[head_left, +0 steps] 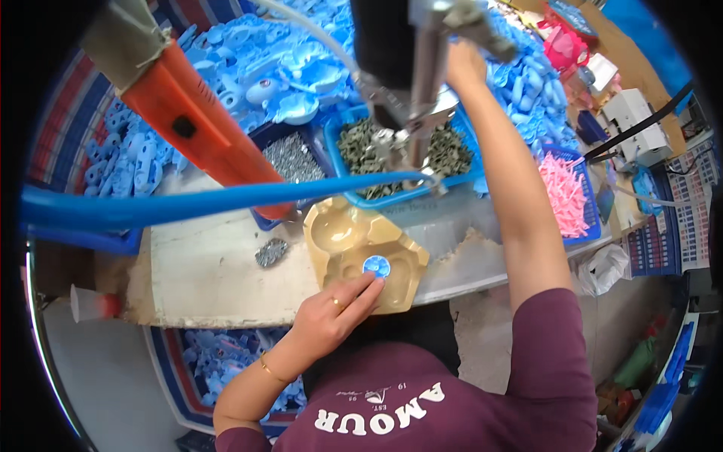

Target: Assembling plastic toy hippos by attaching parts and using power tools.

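Note:
My left hand, with a ring and a bracelet, has its fingers together at the lower edge of a small round blue part with a pale rim. That part sits on a tan moulded holder with rounded hollows, at the near edge of the table. My right arm stretches far forward over a light-blue tray of dark grey-green pieces. At its end my right hand is among blue plastic parts, its fingers largely hidden behind an upright metal tool.
An orange tool hangs at the left, and a blue hose-like strip crosses in front. A dark basket holds small metal pieces; a small pile of them lies nearer. Pink strips fill a basket at right.

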`<state>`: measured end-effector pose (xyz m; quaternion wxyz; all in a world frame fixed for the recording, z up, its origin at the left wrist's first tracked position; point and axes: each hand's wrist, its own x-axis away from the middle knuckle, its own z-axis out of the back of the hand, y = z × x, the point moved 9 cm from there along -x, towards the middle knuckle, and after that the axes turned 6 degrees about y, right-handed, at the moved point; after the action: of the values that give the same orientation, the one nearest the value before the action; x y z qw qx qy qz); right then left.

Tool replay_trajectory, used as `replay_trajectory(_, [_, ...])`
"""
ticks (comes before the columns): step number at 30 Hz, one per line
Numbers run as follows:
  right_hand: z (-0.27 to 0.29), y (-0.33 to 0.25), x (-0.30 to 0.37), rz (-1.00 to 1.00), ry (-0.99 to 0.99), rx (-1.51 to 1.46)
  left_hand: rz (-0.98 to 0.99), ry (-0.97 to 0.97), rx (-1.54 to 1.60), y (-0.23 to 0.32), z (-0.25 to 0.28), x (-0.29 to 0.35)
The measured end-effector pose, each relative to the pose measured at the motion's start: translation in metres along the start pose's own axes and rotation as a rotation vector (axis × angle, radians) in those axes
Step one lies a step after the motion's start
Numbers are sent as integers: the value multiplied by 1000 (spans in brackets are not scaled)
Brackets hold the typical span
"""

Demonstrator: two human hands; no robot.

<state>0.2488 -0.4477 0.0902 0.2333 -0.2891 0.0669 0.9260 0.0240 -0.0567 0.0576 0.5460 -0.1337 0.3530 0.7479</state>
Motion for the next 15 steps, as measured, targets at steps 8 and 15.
replay_trajectory(8, [35,60,-17,-32,359,-532,-8,-16,-19,10,-35,5])
replay_trajectory(15, [71,35,37,-98,-174,-1056,43,-40,-54,19,-53,8])
